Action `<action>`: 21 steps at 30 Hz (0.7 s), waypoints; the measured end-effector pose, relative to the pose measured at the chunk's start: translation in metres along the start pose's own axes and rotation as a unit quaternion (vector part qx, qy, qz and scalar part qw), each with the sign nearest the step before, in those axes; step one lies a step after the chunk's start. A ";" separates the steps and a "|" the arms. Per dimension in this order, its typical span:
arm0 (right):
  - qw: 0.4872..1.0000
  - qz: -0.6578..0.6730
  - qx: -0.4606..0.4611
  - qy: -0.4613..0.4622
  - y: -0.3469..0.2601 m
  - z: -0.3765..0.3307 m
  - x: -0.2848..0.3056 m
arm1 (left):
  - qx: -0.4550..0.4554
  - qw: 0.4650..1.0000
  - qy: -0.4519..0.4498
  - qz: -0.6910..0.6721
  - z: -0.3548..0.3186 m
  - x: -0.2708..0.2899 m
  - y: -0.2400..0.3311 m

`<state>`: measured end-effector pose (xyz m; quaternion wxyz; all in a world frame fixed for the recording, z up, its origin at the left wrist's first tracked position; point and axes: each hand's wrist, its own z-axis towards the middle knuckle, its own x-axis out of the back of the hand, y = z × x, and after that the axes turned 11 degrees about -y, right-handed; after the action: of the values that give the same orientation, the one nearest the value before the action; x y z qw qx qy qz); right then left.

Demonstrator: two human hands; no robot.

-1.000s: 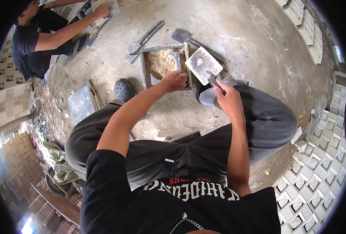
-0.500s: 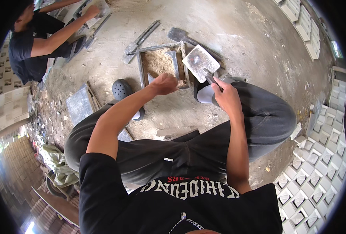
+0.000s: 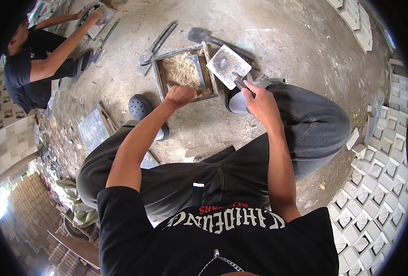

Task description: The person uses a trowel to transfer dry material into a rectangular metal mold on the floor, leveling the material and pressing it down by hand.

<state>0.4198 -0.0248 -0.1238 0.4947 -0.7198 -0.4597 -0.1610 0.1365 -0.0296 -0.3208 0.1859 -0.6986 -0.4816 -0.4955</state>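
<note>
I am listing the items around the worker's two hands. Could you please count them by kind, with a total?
Square mould frame holding sandy mix, under the left hand: 1
Flat square trowel, held in the right hand: 1
Shovel behind the frame: 1
Dark clogs: 2
Total: 5

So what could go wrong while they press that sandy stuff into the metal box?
The left hand is a fist at the edge of the square metal mould, so its rim might scrape the knuckles. The right hand holds a flat trowel tilted just beside the mould; anything on it could slide off onto the gritty concrete floor.
</note>
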 end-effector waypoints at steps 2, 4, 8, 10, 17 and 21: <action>1.000 -0.001 -0.002 0.005 0.003 0.000 -0.001 | -0.005 1.000 -0.001 -0.010 -0.003 0.006 -0.002; 1.000 -0.002 -0.004 0.007 0.005 0.001 -0.001 | -0.008 1.000 0.017 0.003 -0.009 0.007 -0.007; 1.000 0.016 -0.023 -0.005 0.002 0.001 -0.001 | -0.004 0.999 0.040 0.026 -0.023 0.004 -0.023; 0.999 0.025 -0.028 -0.013 0.000 0.001 0.000 | -0.009 0.998 0.056 0.018 -0.030 0.004 -0.029; 1.000 0.017 -0.008 -0.006 0.000 0.001 -0.001 | 0.065 0.997 0.034 0.029 -0.049 0.008 -0.027; 1.000 0.015 -0.004 -0.008 0.001 0.002 -0.004 | 0.103 0.993 -0.018 0.052 -0.053 0.014 -0.020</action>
<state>0.4180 -0.0254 -0.1283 0.4906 -0.7299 -0.4521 -0.1493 0.0929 -0.0522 -0.2900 0.2733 -0.7089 -0.4961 -0.4202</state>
